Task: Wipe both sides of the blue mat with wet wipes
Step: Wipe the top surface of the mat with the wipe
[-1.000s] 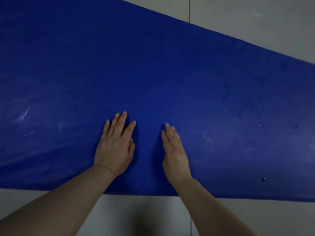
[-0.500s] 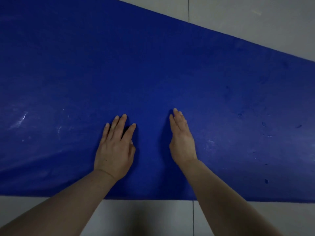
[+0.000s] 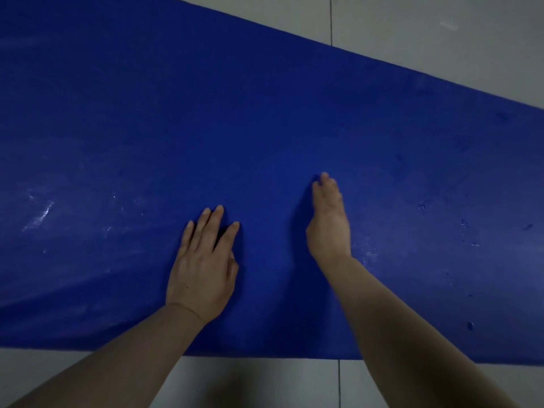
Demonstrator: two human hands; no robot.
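Head view, looking down. The blue mat (image 3: 265,119) lies flat on a grey tiled floor (image 3: 441,30) and fills most of the frame, running from the left edge to the right edge; its far edge slants downward to the right, and its near edge lies just in front of the person. Pale smears and small dark specks mark its surface at the left and right.

The left hand (image 3: 203,269) rests palm down on the mat near the near edge, its fingers (image 3: 213,228) straight, slightly spread and released, grasping nothing. The right hand (image 3: 329,225) lies on the mat just beside it and a little farther forward, turned so that its thumb side faces the camera; its fingers (image 3: 326,187) extend forward close together, released rather than clenched, and hold nothing. The two hands are apart, with a strip of bare mat between them. Both bare forearms cross the near edge of the mat. A dark tile joint (image 3: 339,384) runs along the floor below the right forearm.
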